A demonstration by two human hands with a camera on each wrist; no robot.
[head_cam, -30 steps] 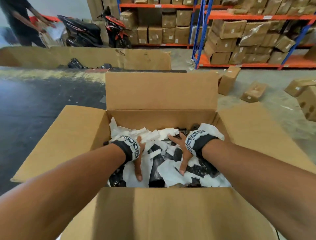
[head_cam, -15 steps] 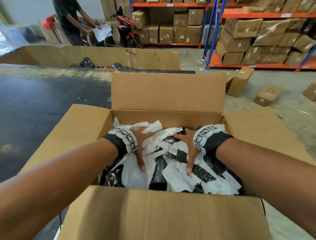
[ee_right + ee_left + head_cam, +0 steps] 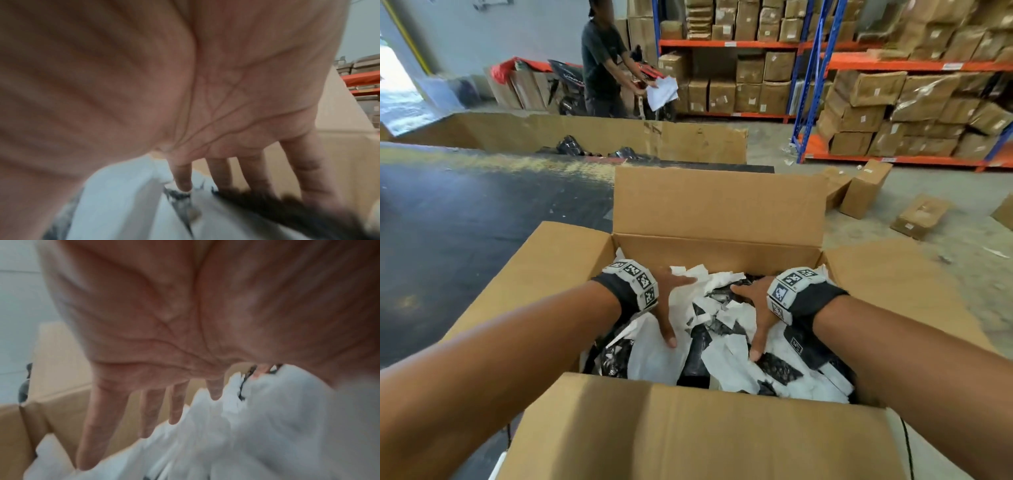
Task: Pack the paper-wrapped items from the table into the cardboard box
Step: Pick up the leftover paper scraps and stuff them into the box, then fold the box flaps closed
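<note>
An open cardboard box [image 3: 717,255] stands in front of me, its four flaps spread. It is filled with a heap of paper-wrapped items [image 3: 726,346], white paper over black packets. My left hand [image 3: 666,308] lies flat on the left of the heap, palm down, fingers straight. My right hand [image 3: 756,320] presses the right of the heap the same way. In the left wrist view the fingers [image 3: 98,426] stretch out over white paper [image 3: 246,434]. In the right wrist view straight fingers [image 3: 183,178] touch paper and a dark packet [image 3: 267,204]. Neither hand holds anything.
A dark table surface [image 3: 465,240] lies to the left. A long low cardboard box [image 3: 585,137] sits beyond it. A person [image 3: 602,65] stands at the back with white paper. Shelves of cartons [image 3: 893,85] line the right; loose cartons [image 3: 921,216] lie on the floor.
Both hands have stayed flat on the heap, sliding slightly toward the far side of the box. The head view has tilted up, showing more of the warehouse behind.
</note>
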